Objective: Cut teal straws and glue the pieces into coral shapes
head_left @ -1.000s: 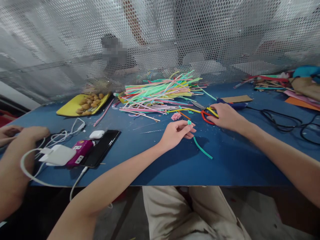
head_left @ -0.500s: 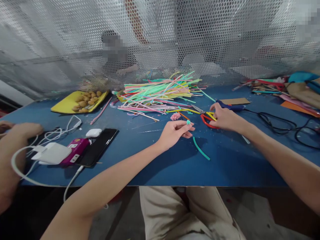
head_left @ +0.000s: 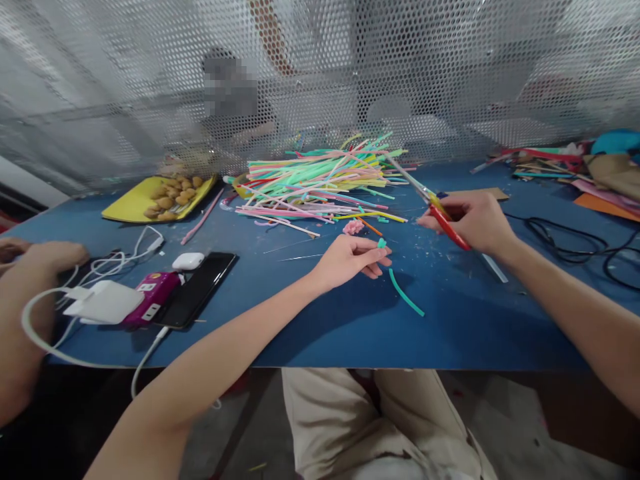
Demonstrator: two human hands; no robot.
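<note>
My left hand [head_left: 350, 260] is closed, pinching a small green piece [head_left: 381, 243] between thumb and fingers just above the blue table. My right hand [head_left: 475, 223] grips the red and yellow handles of a pair of scissors [head_left: 443, 217], lifted off the table with the blades pointing up and to the left. A curved green strip [head_left: 406, 293] lies below my left hand. Just behind that hand sit a pink lumpy piece [head_left: 353, 227] and a short orange stick [head_left: 370, 227].
A big pile of pastel strips [head_left: 320, 177] lies at the back. To the left are a phone [head_left: 200, 290], a white earbud case [head_left: 188, 261], a purple power strip [head_left: 153, 297], cables and a yellow tray [head_left: 127, 200] of brown lumps. Another person's arm [head_left: 30, 300] rests far left.
My right hand has raised the scissors from the table, turning them so the handles face me. My left hand has stayed nearly in place with the green piece.
</note>
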